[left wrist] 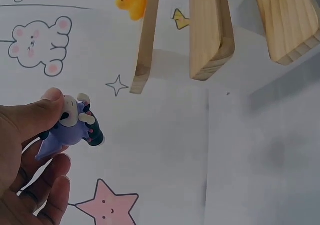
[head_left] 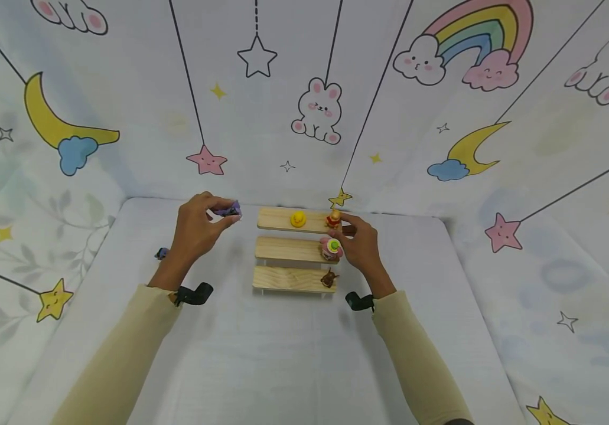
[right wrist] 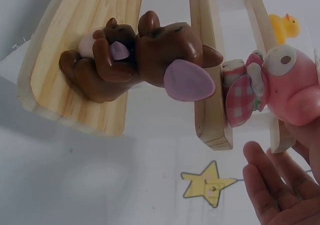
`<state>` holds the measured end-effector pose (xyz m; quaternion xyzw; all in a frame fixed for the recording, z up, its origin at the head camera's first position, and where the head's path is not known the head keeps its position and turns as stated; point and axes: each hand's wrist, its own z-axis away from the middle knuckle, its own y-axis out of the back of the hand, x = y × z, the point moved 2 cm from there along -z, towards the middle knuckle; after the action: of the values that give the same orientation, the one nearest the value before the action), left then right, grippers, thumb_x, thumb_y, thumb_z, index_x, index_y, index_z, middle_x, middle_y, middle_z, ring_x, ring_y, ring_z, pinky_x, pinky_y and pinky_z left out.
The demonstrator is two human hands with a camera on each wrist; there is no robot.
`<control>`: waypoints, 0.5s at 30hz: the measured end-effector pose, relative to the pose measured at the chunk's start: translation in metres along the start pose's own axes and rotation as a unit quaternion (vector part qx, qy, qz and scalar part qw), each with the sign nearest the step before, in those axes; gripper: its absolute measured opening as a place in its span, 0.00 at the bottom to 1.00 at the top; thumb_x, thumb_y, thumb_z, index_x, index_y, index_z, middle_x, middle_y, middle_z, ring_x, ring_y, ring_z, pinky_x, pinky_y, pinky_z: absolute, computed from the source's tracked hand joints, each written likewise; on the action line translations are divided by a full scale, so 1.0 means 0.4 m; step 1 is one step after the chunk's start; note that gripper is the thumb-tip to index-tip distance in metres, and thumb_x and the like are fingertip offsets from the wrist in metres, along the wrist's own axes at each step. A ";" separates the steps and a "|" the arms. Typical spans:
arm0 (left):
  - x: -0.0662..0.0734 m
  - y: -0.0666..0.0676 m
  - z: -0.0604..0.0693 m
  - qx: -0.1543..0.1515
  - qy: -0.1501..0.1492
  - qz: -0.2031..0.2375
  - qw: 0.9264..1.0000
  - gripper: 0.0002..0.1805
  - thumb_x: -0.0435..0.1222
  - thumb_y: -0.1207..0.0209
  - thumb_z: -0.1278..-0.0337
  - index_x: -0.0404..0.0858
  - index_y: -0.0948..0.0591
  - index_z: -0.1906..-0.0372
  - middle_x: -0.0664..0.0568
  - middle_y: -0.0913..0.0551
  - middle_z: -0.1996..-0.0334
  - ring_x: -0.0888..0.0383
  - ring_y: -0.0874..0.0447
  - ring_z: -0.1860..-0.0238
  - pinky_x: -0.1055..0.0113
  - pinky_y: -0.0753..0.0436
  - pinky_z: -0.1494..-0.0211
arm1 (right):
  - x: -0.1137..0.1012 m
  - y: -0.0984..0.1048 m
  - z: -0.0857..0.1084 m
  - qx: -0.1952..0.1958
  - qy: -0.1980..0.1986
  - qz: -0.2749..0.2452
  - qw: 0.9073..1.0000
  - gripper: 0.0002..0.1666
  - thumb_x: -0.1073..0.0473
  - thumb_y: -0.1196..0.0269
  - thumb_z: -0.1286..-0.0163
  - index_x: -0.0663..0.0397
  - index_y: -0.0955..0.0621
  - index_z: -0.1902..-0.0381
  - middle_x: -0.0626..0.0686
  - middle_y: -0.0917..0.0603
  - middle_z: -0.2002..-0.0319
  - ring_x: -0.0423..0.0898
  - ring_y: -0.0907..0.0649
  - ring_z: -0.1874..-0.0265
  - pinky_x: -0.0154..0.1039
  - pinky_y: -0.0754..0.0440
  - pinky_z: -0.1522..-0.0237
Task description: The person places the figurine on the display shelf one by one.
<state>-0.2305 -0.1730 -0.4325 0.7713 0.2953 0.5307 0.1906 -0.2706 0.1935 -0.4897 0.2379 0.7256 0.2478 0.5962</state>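
My left hand [head_left: 196,227] pinches a small purple figurine [left wrist: 75,122] with a white face between thumb and fingers, left of the top shelf. At the right end of that top wooden shelf [head_left: 277,218] is a bear figurine [head_left: 333,219] in red. My right hand [head_left: 360,242] has thumb and forefinger at this bear; the contact is hidden in the right wrist view, where the other fingers [right wrist: 262,185] spread loosely. Close by, a pink figurine [right wrist: 295,85] stands on the middle shelf [head_left: 285,249], and a brown figurine [right wrist: 135,60] with purple ears on the lowest shelf [head_left: 288,279].
A yellow duck [head_left: 298,219] sits midway along the top shelf. Beside my left forearm lies another small dark purple item [head_left: 162,253]. The white-covered table [head_left: 261,366] meets a printed cloth backdrop [head_left: 261,118] just behind the shelves.
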 end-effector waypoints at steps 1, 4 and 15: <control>0.005 -0.002 -0.004 -0.001 -0.001 0.001 1.000 0.20 0.37 0.24 0.39 0.39 0.10 0.43 0.43 0.13 0.58 0.46 0.17 0.54 0.49 0.14 0.52 | 0.000 0.000 0.000 0.000 0.000 0.000 1.000 0.33 0.51 0.27 0.29 0.52 0.20 0.29 0.58 0.15 0.35 0.58 0.10 0.44 0.54 0.12 0.41; 0.020 -0.011 -0.015 -0.006 -0.008 0.005 1.000 0.19 0.37 0.24 0.39 0.39 0.10 0.43 0.43 0.13 0.58 0.47 0.16 0.54 0.49 0.14 0.52 | -0.001 0.000 -0.001 -0.001 -0.002 0.001 1.000 0.34 0.51 0.27 0.29 0.52 0.20 0.29 0.59 0.15 0.35 0.58 0.11 0.44 0.54 0.12 0.41; 0.061 -0.060 -0.041 -0.033 -0.019 -0.009 0.999 0.20 0.38 0.23 0.40 0.39 0.10 0.44 0.45 0.12 0.56 0.47 0.18 0.52 0.53 0.17 0.50 | -0.004 0.000 0.000 -0.005 -0.007 0.000 1.000 0.33 0.50 0.28 0.28 0.52 0.20 0.28 0.58 0.16 0.34 0.58 0.11 0.43 0.53 0.13 0.39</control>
<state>-0.2453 -0.1392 -0.4240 0.7721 0.2809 0.5232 0.2263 -0.2703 0.1925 -0.4887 0.2370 0.7202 0.2498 0.6023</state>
